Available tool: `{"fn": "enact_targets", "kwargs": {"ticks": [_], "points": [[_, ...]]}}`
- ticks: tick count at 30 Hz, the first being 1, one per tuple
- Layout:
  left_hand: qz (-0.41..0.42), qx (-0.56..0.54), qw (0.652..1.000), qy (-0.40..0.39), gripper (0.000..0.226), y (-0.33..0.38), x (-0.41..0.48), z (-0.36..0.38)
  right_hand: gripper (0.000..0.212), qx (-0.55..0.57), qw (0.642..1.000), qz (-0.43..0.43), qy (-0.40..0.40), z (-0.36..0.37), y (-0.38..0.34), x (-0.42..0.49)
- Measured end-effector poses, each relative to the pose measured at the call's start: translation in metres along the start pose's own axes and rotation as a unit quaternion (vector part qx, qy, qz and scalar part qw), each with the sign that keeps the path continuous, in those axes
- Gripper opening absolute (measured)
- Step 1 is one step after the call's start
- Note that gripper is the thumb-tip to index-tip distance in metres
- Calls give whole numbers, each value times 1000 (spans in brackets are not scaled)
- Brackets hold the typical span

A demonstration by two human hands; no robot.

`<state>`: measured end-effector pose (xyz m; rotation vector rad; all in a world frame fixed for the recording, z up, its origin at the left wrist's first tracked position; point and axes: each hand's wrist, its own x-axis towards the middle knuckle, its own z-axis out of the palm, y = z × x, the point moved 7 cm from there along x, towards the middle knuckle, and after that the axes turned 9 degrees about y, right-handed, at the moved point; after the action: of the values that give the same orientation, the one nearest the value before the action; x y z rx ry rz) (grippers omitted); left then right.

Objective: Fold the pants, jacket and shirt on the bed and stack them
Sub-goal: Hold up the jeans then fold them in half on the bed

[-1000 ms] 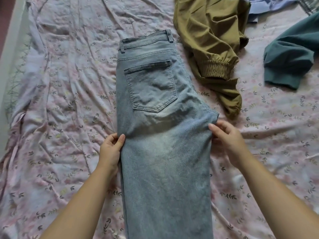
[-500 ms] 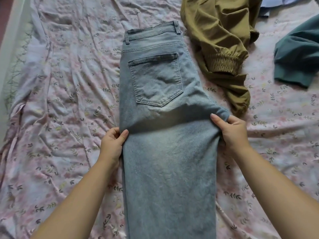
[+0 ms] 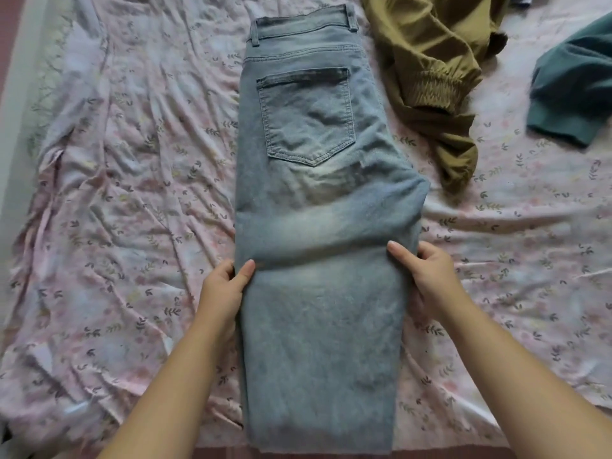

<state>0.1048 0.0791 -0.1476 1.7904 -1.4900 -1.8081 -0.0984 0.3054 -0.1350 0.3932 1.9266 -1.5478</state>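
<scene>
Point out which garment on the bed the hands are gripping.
The light blue jeans, pinched at both side edges by the left hand and right hand. The olive jacket and teal garment lie untouched beyond.

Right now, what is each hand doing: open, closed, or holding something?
Left hand: grips the left edge of the jeans, thumb on top.
Right hand: grips the jeans' right edge, thumb on top.

Pink floral sheet (image 3: 132, 226), heavily wrinkled, fills most of view. Pale band (image 3: 18, 127) along sheet's left edge. Dark reddish strip (image 3: 463, 454) below sheet's near edge. Teal garment (image 3: 576, 84) on sheet at right, cut off by frame.
</scene>
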Motion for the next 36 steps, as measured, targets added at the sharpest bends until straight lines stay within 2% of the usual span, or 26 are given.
{"fn": "enact_targets", "kwargs": {"ticks": [3,6,8,10,13,17,19,22,26,31,36], "points": [[-45,-61,997,3,12,-3,-1,5,20,-17,1000,2,0,-1,6,-1],[-46,-97,994,3,19,-6,-13,1,14,-5,998,55,-42,-1,22,-15],[-41,-77,996,-15,11,-14,-29,-5,6,-18,994,77,-69,-3,35,-32],[-38,-37,998,-28,5,-30,-48,-12,8,1,992,93,-82,-3,50,-52],[-24,21,999,-18,6,-58,-72,-20,18,-35,991,92,-88,-6,66,-77],[-1,59,998,-9,9,-79,-89,-28,18,-119,983,107,-93,-13,84,-99],[-24,49,998,-13,12,-87,-95,-34,21,-129,979,121,-105,-16,91,-108],[-70,47,995,-50,10,-102,-109,-43,14,-128,971,138,-149,-22,103,-128],[-24,134,985,-107,16,-110,-139,-54,26,-156,959,145,-188,-33,131,-162],[52,199,974,-95,8,-115,-161,-71,25,-153,978,65,-129,-43,130,-189],[17,89,992,-91,19,-108,-186,-87,17,-45,987,80,-128,-44,115,-218]]}}
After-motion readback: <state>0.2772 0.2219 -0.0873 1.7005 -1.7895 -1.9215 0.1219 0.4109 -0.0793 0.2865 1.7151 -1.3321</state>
